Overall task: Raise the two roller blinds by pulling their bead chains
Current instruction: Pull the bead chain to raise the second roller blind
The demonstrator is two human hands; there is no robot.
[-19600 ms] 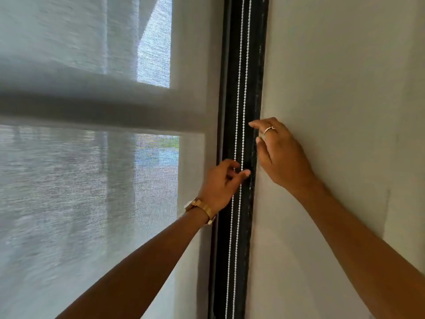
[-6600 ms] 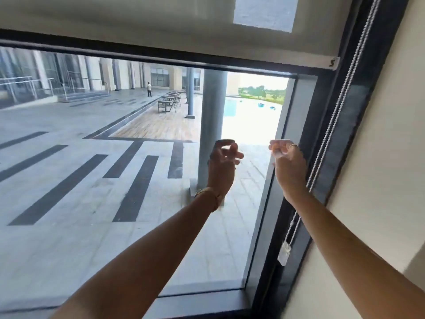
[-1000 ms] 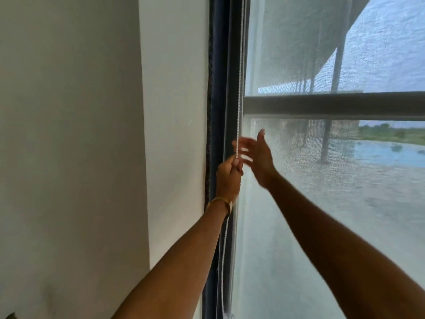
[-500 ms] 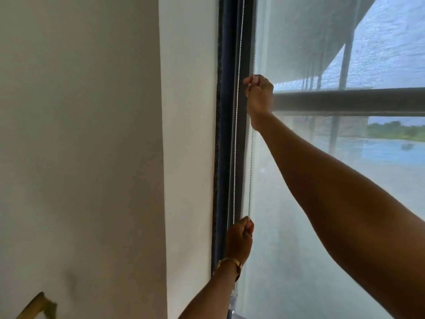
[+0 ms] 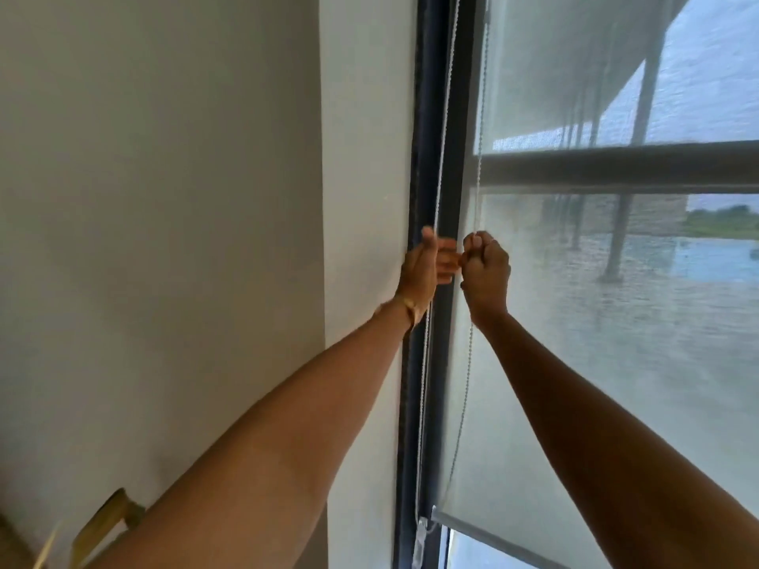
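Grey wall (image 5: 164,240) left of dark window frame (image 5: 423,117), right hand (image 5: 486,269) fisted on bead chain (image 5: 480,117), strand running up from it, left hand (image 5: 427,266) spread loose beside, sheer roller blind (image 5: 616,363) partly lifted.

Indoors, at the tall window of what looks like a large modern building, maybe an office or campus block. A plain pale wall (image 5: 164,240) meets a dark metal window frame (image 5: 423,158). Through the translucent roller blind (image 5: 575,363), there are slim columns (image 5: 620,236), a paved terrace and water with greenery beyond.
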